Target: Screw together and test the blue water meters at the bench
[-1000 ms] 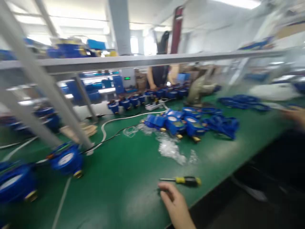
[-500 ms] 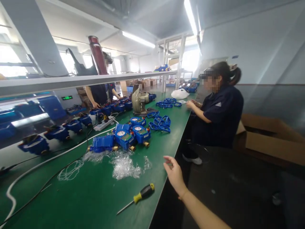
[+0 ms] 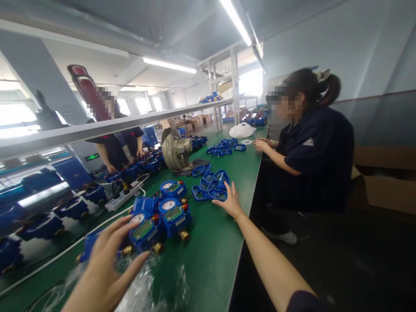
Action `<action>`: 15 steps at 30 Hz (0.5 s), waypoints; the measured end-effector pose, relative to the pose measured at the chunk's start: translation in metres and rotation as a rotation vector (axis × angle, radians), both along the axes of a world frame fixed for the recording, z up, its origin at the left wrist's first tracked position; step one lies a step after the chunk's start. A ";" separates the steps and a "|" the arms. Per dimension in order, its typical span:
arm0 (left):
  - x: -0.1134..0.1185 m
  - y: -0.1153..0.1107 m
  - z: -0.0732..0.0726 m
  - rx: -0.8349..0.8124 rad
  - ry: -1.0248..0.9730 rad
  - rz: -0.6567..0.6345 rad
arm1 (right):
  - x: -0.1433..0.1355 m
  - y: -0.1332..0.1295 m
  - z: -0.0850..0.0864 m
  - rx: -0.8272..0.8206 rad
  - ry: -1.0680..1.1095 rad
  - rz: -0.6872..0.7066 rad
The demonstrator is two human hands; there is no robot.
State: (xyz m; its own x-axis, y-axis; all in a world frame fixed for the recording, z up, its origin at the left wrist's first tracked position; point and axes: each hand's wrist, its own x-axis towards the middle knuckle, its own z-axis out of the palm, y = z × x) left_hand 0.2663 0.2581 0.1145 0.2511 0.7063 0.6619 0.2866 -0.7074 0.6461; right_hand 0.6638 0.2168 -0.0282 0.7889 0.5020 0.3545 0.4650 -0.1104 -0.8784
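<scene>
My left hand [image 3: 112, 260] is open, its fingers and thumb spread at a blue water meter [image 3: 143, 232] with a brass fitting; I cannot tell whether it touches. A second blue meter [image 3: 174, 214] stands beside that one, and another meter [image 3: 172, 189] sits behind. My right hand [image 3: 230, 202] reaches over the table's right edge with fingers apart, at the near blue frame [image 3: 217, 195] of a small pile; contact is unclear. Each frame in this pile looks like a meter cover with a window. Crumpled clear plastic [image 3: 139, 286] lies beneath and beside my left hand.
A beige blower [image 3: 175, 149] stands on the green table [image 3: 211, 255], near a white power strip [image 3: 123, 197]. More blue frames [image 3: 222, 147] and a white bag [image 3: 242, 130] lie farther back. One co-worker [image 3: 315, 143] sits at right; another person stands beyond the shelf [image 3: 130, 123].
My left hand has come into view over the meters. My right hand has moved forward to the blue frames. The view has shifted forward, and the screwdriver has left it.
</scene>
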 end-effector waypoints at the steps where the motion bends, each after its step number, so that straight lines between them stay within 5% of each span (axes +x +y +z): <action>1: 0.034 0.010 0.003 0.015 0.181 -0.128 | 0.009 0.006 0.000 -0.009 -0.023 0.026; 3: 0.112 0.030 0.006 0.009 0.417 -0.263 | 0.025 0.014 -0.002 -0.028 -0.058 0.066; 8: 0.293 0.085 -0.011 -0.230 0.723 -0.141 | 0.046 0.024 -0.012 -0.068 -0.113 0.101; 11: 0.355 0.115 -0.036 -0.334 0.764 -0.030 | 0.046 0.024 -0.017 -0.101 -0.136 0.091; 15: 0.387 0.141 -0.067 -0.378 0.735 0.060 | 0.042 0.023 -0.018 -0.137 -0.137 0.095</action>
State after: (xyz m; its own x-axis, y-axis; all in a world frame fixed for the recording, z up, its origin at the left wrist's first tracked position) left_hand 0.6531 0.3986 0.0472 0.4820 0.8742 0.0592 0.7591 -0.4504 0.4700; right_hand 0.7062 0.2394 -0.0458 0.6849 0.6226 0.3785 0.5930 -0.1745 -0.7860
